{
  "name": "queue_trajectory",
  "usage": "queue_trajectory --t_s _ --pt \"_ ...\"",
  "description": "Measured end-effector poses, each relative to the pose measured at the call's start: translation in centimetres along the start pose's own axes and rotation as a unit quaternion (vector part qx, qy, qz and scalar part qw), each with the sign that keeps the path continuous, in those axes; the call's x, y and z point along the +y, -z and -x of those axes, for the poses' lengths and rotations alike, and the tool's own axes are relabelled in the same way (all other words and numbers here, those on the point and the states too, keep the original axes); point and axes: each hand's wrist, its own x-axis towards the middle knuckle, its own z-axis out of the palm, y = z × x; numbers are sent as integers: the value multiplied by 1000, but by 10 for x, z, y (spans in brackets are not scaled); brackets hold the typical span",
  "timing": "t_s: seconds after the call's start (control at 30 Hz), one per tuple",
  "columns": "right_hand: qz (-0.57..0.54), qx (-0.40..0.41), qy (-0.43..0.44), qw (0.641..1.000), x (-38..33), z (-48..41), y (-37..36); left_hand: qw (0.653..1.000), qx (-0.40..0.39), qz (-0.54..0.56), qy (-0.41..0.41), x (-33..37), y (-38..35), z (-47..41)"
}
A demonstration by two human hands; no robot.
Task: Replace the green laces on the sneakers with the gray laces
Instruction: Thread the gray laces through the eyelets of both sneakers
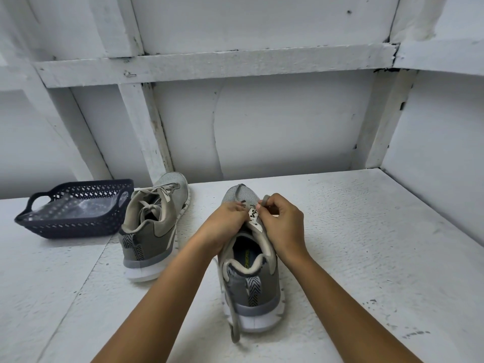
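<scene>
Two grey sneakers stand on a white table with their heels toward me. The left sneaker (154, 226) is laced with a pale grey lace tied over its tongue. The right sneaker (248, 260) stands directly in front of me. My left hand (227, 218) grips its left eyelet flap. My right hand (282, 221) pinches a grey lace (265, 199) at the upper eyelets, where it forms a small loop. One long end of this lace (233, 318) hangs down the shoe's left side to the table. No green lace is visible.
A dark blue perforated plastic basket (78, 221) with a clear plastic bag inside stands at the far left beside the left sneaker. A white wall with wooden framing rises right behind the table (366, 244). The table's right side meets another white wall.
</scene>
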Motion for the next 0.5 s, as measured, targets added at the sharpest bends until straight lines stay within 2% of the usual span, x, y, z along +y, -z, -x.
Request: queue_trajectory --t_s 0.13,0.3,0.5 --pt "25 -7 23 999 -1 -1 1 1000 10 -8 0 -3 0 -2" --pt "-6 19 -48 999 2 -1 0 1000 16 -6 -8 -2 -1 -1" --pt "-40 27 -68 997 -1 0 -2 1000 20 -19 -9 -4 0 -2"
